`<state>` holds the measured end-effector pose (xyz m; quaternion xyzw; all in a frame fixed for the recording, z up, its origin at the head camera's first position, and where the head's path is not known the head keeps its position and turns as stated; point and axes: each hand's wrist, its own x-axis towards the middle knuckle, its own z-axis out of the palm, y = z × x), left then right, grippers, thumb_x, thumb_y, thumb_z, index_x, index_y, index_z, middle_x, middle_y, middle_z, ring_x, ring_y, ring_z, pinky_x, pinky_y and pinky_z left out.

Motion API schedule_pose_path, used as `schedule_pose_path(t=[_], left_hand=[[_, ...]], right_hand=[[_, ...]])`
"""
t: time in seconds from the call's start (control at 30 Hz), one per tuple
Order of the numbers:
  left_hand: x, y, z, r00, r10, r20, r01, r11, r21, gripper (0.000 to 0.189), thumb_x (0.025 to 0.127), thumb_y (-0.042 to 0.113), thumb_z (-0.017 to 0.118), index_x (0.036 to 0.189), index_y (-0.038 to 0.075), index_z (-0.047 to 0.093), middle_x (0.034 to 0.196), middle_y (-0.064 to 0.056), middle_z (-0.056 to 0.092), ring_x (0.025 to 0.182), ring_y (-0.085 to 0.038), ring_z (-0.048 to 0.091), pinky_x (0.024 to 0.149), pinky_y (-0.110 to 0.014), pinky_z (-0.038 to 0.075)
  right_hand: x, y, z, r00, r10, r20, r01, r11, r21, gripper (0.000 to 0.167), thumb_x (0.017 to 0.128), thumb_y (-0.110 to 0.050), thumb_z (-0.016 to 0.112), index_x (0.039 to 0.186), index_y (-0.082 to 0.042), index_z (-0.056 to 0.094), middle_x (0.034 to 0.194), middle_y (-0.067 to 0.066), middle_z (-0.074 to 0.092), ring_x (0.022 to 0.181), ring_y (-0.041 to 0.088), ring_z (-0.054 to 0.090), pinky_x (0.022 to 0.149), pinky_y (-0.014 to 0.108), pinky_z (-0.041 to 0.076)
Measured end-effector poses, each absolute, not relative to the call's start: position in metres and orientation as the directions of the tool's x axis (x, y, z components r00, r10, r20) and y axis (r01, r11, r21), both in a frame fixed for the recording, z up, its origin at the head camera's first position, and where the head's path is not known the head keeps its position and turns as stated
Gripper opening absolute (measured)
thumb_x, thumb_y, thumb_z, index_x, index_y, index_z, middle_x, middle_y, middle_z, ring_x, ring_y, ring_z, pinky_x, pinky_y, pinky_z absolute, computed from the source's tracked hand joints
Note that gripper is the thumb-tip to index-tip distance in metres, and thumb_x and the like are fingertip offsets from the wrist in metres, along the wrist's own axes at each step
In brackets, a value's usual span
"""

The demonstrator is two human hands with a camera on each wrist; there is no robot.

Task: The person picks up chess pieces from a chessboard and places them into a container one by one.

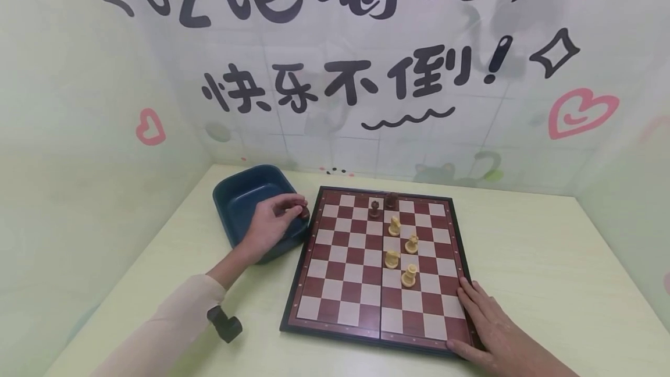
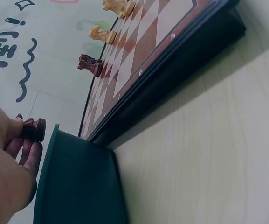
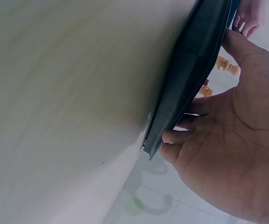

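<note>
My left hand (image 1: 272, 220) is over the right side of a dark blue-green plastic bin (image 1: 230, 214), pinching a dark brown chess piece (image 2: 34, 129) between thumb and fingers. The fingers cover part of that piece. My right hand (image 1: 489, 324) rests along the right edge of a chessboard (image 1: 348, 272), its fingers extended over the black rim (image 3: 185, 70). Two dark pieces (image 1: 374, 209) stand near the board's far edge. Several cream pieces are on the right half, among them a cream knight (image 1: 394, 226) and another cream piece (image 1: 409, 276) nearer me.
The bin stands close against the board's left side on a pale wood-look table (image 1: 528, 255). Behind the table rises a white printed wall covering (image 1: 335, 132) with dark lettering and pink hearts. A black strap (image 1: 225, 323) hangs at my left sleeve.
</note>
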<state>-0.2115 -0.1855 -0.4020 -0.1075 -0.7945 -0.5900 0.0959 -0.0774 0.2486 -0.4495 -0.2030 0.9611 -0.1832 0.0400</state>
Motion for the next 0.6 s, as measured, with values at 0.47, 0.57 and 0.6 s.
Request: schedule_pose_path(t=[0.47, 0.57, 0.6], left_hand=[[-0.208, -0.206, -0.405, -0.962, 0.019, 0.274, 0.268, 0.287, 0.92, 0.022, 0.098, -0.005, 0.064, 0.119, -0.01, 0.067, 0.112, -0.025, 0.069, 0.099, -0.025, 0.07, 0.088, -0.021, 0.053], [-0.208, -0.21, -0.405, -0.961, 0.017, 0.277, 0.27, 0.288, 0.919, 0.023, 0.098, -0.005, 0.064, 0.12, -0.012, 0.066, 0.112, -0.025, 0.069, 0.099, -0.025, 0.071, 0.087, -0.022, 0.054], [-0.208, -0.211, -0.405, -0.96, 0.015, 0.281, 0.273, 0.294, 0.916, 0.023, 0.098, -0.005, 0.064, 0.12, -0.012, 0.066, 0.111, -0.025, 0.069, 0.099, -0.026, 0.071, 0.086, -0.022, 0.055]], right_hand=[[-0.077, 0.249, -0.448, -0.911, -0.413, 0.0, -0.383, 0.845, -0.372, 0.096, 0.09, -0.065, 0.065, 0.151, 0.005, 0.039, 0.159, 0.022, 0.029, 0.143, 0.045, 0.029, 0.105, 0.061, 0.04], [-0.077, 0.249, -0.448, -0.912, -0.41, -0.008, -0.377, 0.846, -0.378, 0.097, 0.09, -0.065, 0.065, 0.151, 0.006, 0.038, 0.16, 0.022, 0.029, 0.142, 0.045, 0.029, 0.105, 0.061, 0.039], [-0.077, 0.249, -0.448, -0.913, -0.408, -0.01, -0.375, 0.846, -0.378, 0.097, 0.09, -0.065, 0.065, 0.151, 0.006, 0.038, 0.16, 0.022, 0.029, 0.142, 0.045, 0.029, 0.105, 0.061, 0.039]])
